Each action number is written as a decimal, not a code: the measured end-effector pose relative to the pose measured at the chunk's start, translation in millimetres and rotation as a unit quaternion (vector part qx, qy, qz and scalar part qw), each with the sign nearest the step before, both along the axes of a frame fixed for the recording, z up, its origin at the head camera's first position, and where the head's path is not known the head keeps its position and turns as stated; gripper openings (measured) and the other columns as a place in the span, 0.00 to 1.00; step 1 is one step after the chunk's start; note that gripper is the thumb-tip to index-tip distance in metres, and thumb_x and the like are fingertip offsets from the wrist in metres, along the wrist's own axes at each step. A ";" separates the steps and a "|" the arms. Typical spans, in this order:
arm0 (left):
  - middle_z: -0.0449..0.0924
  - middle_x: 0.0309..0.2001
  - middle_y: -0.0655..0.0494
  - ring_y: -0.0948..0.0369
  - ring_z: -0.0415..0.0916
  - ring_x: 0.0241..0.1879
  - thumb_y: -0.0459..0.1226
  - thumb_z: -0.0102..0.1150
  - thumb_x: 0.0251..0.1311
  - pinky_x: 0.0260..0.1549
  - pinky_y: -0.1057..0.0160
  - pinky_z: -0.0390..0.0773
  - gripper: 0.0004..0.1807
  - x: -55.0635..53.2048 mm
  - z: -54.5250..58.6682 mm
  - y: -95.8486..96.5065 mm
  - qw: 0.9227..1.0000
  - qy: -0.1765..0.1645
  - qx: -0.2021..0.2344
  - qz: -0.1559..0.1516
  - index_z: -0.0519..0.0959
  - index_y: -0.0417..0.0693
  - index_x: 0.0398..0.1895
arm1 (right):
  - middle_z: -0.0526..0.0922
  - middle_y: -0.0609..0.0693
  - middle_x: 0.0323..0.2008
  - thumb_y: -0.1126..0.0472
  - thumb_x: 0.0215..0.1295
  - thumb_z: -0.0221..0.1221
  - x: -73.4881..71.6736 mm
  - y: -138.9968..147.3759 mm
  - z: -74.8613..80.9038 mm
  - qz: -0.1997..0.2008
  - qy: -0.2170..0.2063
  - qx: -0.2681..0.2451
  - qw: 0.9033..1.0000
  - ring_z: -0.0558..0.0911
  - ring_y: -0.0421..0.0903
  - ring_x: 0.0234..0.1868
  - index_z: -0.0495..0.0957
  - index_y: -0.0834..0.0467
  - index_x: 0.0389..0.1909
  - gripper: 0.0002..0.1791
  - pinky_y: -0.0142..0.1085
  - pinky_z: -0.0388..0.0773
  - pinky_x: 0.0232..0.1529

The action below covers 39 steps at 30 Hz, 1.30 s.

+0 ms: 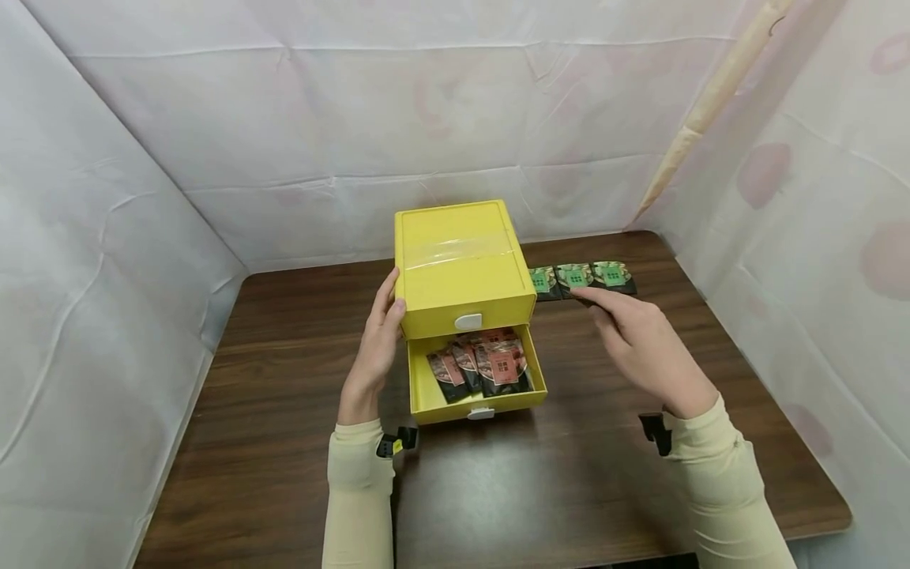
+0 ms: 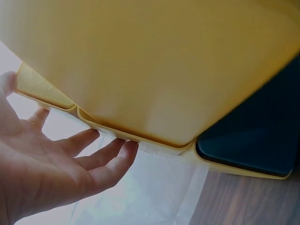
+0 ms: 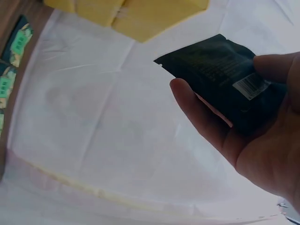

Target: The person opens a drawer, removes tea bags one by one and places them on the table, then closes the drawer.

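A yellow two-drawer box (image 1: 462, 276) stands on the table, its lower drawer (image 1: 426, 407) pulled out and the upper one closed. Several red-labelled black sachets (image 1: 503, 367) lie inside the lower drawer. My left hand (image 1: 373, 356) rests against the box's left side, its fingers extended along the edge in the left wrist view. To the right of the box, my right hand (image 1: 650, 348) pinches a small dark sachet (image 3: 220, 79) between thumb and fingers. The barcode on its back shows in the right wrist view; the head view mostly hides it.
Green-labelled sachets (image 1: 574, 276) lie in a row right of the box, near the table's back edge. White patterned sheets (image 1: 426, 118) enclose the back and sides of the brown wooden table (image 1: 284, 411). Clear tape (image 1: 458, 250) crosses the box top.
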<state>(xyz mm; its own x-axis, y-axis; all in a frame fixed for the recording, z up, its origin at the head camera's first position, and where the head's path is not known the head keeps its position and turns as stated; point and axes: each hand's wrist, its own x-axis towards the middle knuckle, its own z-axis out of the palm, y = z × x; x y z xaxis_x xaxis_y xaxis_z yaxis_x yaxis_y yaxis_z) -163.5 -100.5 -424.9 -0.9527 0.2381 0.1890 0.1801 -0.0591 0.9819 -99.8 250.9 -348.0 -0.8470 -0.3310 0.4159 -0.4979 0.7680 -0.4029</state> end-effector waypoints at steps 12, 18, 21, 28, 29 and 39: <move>0.50 0.72 0.51 0.49 0.62 0.60 0.49 0.36 0.76 0.58 0.42 0.61 0.30 -2.2 -3.1 -0.3 1.000 0.005 -0.009 0.003 0.45 0.66 0.78 | 0.63 0.46 0.12 0.54 0.78 0.43 -51.4 15.9 -44.6 -0.030 -0.139 -0.018 0.990 0.59 0.43 0.10 0.72 0.51 0.65 0.20 0.39 0.63 0.17; 0.49 0.72 0.45 0.48 0.62 0.60 0.44 0.35 0.77 0.58 0.41 0.61 0.31 3.6 9.8 1.1 1.000 -0.004 -0.014 -0.002 0.42 0.56 0.79 | 0.64 0.48 0.10 0.66 0.74 0.43 -87.7 13.1 -80.2 -0.021 -0.201 0.015 0.979 0.59 0.42 0.10 0.68 0.57 0.68 0.24 0.38 0.63 0.15; 0.49 0.72 0.44 0.48 0.62 0.60 0.44 0.34 0.77 0.58 0.41 0.60 0.31 7.1 16.2 2.8 1.000 -0.006 -0.016 -0.002 0.41 0.53 0.79 | 0.75 0.54 0.20 0.69 0.72 0.45 -101.8 9.1 -97.1 -0.021 -0.204 0.038 0.978 0.61 0.42 0.11 0.69 0.61 0.67 0.24 0.38 0.64 0.18; 0.51 0.72 0.49 0.50 0.63 0.60 0.45 0.36 0.77 0.58 0.45 0.63 0.30 -1.2 -0.9 -0.5 1.000 -0.003 -0.010 0.005 0.44 0.62 0.78 | 0.80 0.58 0.27 0.70 0.69 0.51 -121.9 0.9 -130.3 -0.033 -0.159 0.087 0.983 0.65 0.44 0.14 0.77 0.61 0.60 0.20 0.39 0.62 0.18; 0.51 0.71 0.50 0.50 0.63 0.60 0.46 0.36 0.77 0.58 0.45 0.63 0.30 -1.9 -2.8 -1.0 1.000 0.000 -0.010 0.006 0.44 0.63 0.78 | 0.81 0.58 0.28 0.70 0.68 0.52 -123.9 0.2 -135.2 -0.032 -0.151 0.093 0.984 0.66 0.45 0.14 0.78 0.61 0.59 0.20 0.40 0.63 0.19; 0.55 0.69 0.50 0.49 0.65 0.59 0.51 0.39 0.75 0.56 0.43 0.64 0.33 -1.4 -7.0 -2.4 1.000 0.024 -0.013 0.007 0.45 0.61 0.78 | 0.84 0.62 0.41 0.71 0.61 0.59 -129.2 6.1 -167.3 -0.004 -0.135 0.134 0.982 0.82 0.55 0.32 0.81 0.60 0.56 0.21 0.50 0.75 0.31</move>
